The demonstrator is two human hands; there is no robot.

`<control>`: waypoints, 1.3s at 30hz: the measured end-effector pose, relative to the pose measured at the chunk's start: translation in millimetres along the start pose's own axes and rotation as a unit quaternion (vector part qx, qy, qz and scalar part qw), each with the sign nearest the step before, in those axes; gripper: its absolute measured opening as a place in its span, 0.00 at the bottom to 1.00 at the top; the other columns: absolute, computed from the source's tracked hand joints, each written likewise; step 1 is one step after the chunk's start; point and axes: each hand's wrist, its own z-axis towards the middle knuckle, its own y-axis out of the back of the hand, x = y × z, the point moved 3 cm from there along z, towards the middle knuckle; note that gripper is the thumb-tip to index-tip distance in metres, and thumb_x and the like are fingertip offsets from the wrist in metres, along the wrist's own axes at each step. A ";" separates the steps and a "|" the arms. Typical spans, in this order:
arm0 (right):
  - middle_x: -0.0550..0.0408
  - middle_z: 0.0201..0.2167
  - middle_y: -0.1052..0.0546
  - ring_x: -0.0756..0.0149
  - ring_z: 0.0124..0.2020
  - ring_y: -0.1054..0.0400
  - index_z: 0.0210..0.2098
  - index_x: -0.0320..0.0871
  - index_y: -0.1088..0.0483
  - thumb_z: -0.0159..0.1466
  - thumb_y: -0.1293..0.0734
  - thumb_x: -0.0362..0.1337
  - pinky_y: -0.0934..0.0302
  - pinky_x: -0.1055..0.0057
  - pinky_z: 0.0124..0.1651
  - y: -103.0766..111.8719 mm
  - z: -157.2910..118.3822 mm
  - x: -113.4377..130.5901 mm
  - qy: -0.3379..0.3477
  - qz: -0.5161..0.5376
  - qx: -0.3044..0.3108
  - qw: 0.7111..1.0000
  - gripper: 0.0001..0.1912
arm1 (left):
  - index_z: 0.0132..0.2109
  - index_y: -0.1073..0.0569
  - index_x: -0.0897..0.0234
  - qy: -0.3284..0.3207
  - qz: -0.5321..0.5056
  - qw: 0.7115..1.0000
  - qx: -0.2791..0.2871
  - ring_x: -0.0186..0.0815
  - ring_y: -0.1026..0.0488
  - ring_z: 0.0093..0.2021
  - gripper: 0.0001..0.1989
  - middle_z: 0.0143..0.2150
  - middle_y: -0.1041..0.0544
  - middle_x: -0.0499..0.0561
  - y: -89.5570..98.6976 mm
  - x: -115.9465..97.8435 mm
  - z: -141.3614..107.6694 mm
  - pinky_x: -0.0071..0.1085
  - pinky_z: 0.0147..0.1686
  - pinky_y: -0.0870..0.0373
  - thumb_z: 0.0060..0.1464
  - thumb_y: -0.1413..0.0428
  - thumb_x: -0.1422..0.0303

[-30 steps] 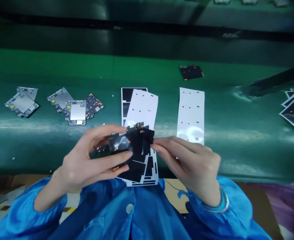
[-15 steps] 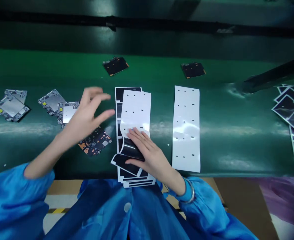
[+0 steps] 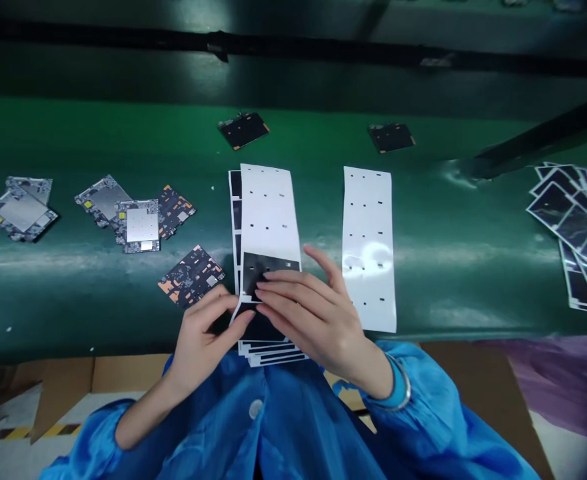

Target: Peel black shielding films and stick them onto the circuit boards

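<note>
A long white backing sheet (image 3: 266, 210) with small dark slots lies on a stack of black-panelled label sheets (image 3: 236, 250). Across its lower part is a black rectangular sticker (image 3: 253, 263), pierced by similar slots. My right hand (image 3: 326, 320) rests on this sticker, fingers stretched flat and little finger raised; its thumb is hidden. My left hand (image 3: 206, 337) pinches the curled white edge of the label sheet at the lower left, between thumb and forefinger. Just beyond the left hand lies a black and copper circuit board (image 3: 190, 275).
Another slotted white sheet (image 3: 368, 220) lies to the right. Several silver-shielded circuit boards (image 3: 142, 223) sit at the left. Two dark boards, one left (image 3: 243, 130) and one right (image 3: 392, 137), lie farther back. A fanned pile of black label sheets (image 3: 573, 207) is at far right, near a dark bar (image 3: 548, 137).
My left hand has come down from above the boards to the sheet's lower left edge. The right hand has shifted slightly right, and the curled black part now lies flatter on the white sheet.
</note>
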 end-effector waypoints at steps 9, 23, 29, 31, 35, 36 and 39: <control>0.58 0.38 0.14 0.65 0.42 0.18 0.41 0.46 0.20 0.69 0.31 0.28 0.38 0.41 0.69 6.6 -3.2 -2.4 -0.003 0.005 0.021 1.000 0.08 | 0.42 0.26 0.63 -0.089 0.038 0.995 -0.008 0.27 0.31 0.31 0.05 0.33 0.32 0.45 -16.5 -11.4 0.7 0.22 0.31 0.33 0.64 0.43 0.77; 0.59 0.32 0.17 0.65 0.36 0.21 0.35 0.48 0.22 0.65 0.30 0.31 0.25 0.64 0.43 28.4 -16.6 -47.6 -0.304 0.180 -0.146 0.924 0.06 | 0.50 0.37 0.60 -0.050 0.149 0.983 -0.091 0.31 0.33 0.31 0.13 0.33 0.36 0.43 -19.7 10.7 -8.8 0.27 0.33 0.32 0.63 0.42 0.74; 0.57 0.43 0.15 0.63 0.49 0.21 0.46 0.52 0.20 0.66 0.30 0.25 0.26 0.63 0.53 5.0 -7.7 -22.9 -0.193 0.311 -0.056 0.929 0.16 | 0.57 0.30 0.64 -0.092 0.348 0.930 -0.079 0.49 0.34 0.53 0.15 0.54 0.37 0.62 -24.7 5.9 -6.6 0.45 0.47 0.26 0.65 0.44 0.70; 0.56 0.47 0.16 0.62 0.53 0.22 0.50 0.52 0.20 0.67 0.30 0.26 0.27 0.60 0.58 -4.5 -4.6 -17.1 -0.173 0.358 -0.024 0.917 0.17 | 0.53 0.26 0.63 -0.084 0.271 0.958 -0.041 0.48 0.35 0.56 0.10 0.54 0.37 0.61 -21.9 -1.2 -4.2 0.43 0.50 0.25 0.66 0.45 0.69; 0.57 0.49 0.17 0.64 0.52 0.23 0.50 0.55 0.21 0.64 0.25 0.34 0.26 0.63 0.54 -9.9 -12.3 -38.3 -0.320 0.389 -0.090 0.859 0.16 | 0.40 0.22 0.61 -0.058 0.199 0.978 0.014 0.46 0.34 0.58 0.05 0.53 0.33 0.57 -10.1 -8.6 -5.0 0.40 0.53 0.23 0.65 0.43 0.69; 0.57 0.45 0.16 0.64 0.48 0.21 0.48 0.54 0.20 0.62 0.23 0.36 0.25 0.65 0.50 -12.8 -15.1 -43.5 -0.352 0.412 -0.076 0.837 0.15 | 0.40 0.22 0.60 -0.059 0.196 0.979 0.023 0.47 0.34 0.58 0.05 0.53 0.32 0.57 -7.3 -8.8 -5.7 0.40 0.53 0.23 0.65 0.43 0.68; 0.60 0.27 0.20 0.69 0.28 0.25 0.33 0.48 0.21 0.59 0.21 0.42 0.28 0.71 0.33 -22.3 -20.6 -50.0 -0.407 0.479 -0.014 0.777 0.08 | 0.48 0.22 0.58 -0.085 0.214 0.972 0.057 0.49 0.33 0.62 0.07 0.56 0.31 0.58 2.2 -5.4 -4.6 0.45 0.57 0.23 0.65 0.43 0.67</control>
